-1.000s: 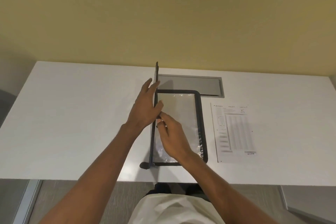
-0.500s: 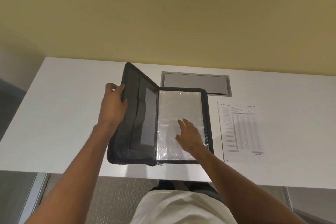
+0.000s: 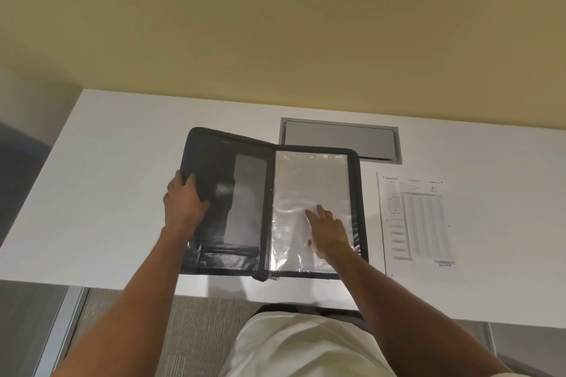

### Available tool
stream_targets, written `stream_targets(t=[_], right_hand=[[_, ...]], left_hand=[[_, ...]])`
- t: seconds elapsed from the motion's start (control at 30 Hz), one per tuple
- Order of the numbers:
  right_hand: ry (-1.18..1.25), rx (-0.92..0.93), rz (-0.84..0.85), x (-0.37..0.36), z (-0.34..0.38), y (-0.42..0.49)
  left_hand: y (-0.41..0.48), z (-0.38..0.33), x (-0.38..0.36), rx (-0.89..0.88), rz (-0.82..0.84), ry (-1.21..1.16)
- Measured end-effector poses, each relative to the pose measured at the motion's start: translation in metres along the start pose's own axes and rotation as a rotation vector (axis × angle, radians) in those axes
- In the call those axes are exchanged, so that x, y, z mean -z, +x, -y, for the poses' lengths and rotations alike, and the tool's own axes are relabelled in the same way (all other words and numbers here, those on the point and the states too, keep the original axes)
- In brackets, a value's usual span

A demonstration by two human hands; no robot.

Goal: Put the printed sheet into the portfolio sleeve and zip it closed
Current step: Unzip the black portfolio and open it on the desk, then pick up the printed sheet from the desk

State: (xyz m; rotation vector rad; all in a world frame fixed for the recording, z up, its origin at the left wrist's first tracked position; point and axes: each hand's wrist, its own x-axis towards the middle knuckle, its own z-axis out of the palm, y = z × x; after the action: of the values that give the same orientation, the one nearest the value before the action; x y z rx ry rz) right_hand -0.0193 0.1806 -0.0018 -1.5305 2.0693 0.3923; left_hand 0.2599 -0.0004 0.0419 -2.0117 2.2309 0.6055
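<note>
A black zip portfolio (image 3: pixel 220 162) lies open on the white desk (image 3: pixel 122 180). Its left cover is nearly flat; my left hand (image 3: pixel 183 205) grips that cover's outer edge, fingers curled over it. The right half holds a clear plastic sleeve (image 3: pixel 309 180). My right hand (image 3: pixel 329 231) rests flat on the sleeve, fingers spread, holding nothing. The zipper pull (image 3: pixel 273 277) hangs at the bottom of the spine. The printed sheet (image 3: pixel 416 220), with a table of small text, lies flat on the desk to the right of the portfolio, apart from both hands.
A grey cable hatch (image 3: pixel 340 141) is set into the desk just behind the portfolio. The desk's front edge runs right below the portfolio. A yellow wall stands behind the desk. Bare desk surface stretches to the far left.
My left hand has swung the cover from upright down to the left until it lies almost flat. My right hand has moved from the spine onto the clear sleeve.
</note>
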Motion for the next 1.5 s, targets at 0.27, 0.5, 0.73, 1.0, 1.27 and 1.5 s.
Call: stream_targets(t=[0.27,0.5,0.73,1.0,1.27,1.5], right_hand=[[0.028,-0.011,0.006,-0.003,0.005,0.005],[0.024,0.002,0.017,-0.006,0.001,0.007],[0.022,0.033,0.011,-0.011,-0.005,0.001],[0.091,0.065,-0.059,-0.012,-0.019,-0.006],[0.129,0.063,-0.151,-0.001,-0.055,-0.007],[0.142,0.019,-0.212,0.012,-0.111,-0.009]], left_hand=[[-0.002,0.007,-0.047,0.062,0.131,-0.054],[0.003,0.008,-0.065,0.124,0.217,-0.191],[0.004,0.012,-0.068,0.135,0.247,-0.245],[-0.009,-0.004,-0.07,0.142,0.13,-0.243],[-0.032,-0.069,-0.081,0.009,-0.027,-0.177],[-0.05,-0.153,-0.109,-0.108,0.015,-0.159]])
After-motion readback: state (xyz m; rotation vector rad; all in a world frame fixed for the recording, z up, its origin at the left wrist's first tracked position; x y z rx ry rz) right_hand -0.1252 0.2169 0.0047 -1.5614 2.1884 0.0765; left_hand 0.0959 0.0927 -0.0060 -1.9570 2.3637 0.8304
